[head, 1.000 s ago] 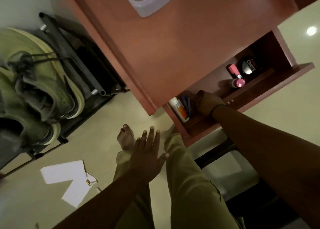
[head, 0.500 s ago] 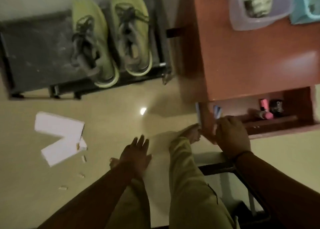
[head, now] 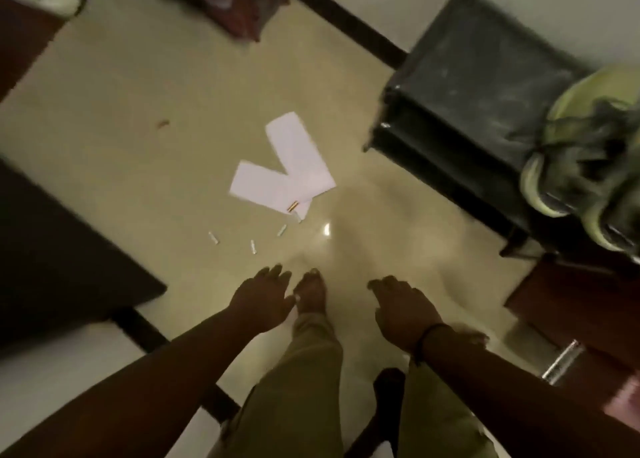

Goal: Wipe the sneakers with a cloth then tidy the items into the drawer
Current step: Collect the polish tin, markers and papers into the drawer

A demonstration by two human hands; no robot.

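The fingers (head: 277,273) of the left hand (head: 264,301) are loosely spread and nothing is held in them; those of the right hand (head: 403,307) are likewise relaxed and bare, a dark band being worn at that wrist. Both hands are held out low above the pale floor (head: 121,152), on the near side of the white papers (head: 282,170), which are taken here as the landmark. A small gold-coloured piece (head: 293,207) is seen on the near edge of the papers, and several small pale sticks (head: 252,246) are scattered just on the near side of them, between the papers and the hands. The sneakers (head: 585,177) are set on a dark rack (head: 478,86) well to the right of the papers, blurred at the picture's edge, and are apparently finished with. No cloth can be made out, and the drawer itself is not clearly shown; only a reddish-brown cabinet (head: 568,322) is seen to the right of the papers and nearer the viewer. The tidying step is judged to be in hand, with the loose things on the floor yet to be gathered. The next move is thought to call for a stoop toward the papers, a fine pinch for each small stick, since these lie flat on a smooth floor and may roll or slide, and a flat lift of the sheets so that the gold piece is not shed.
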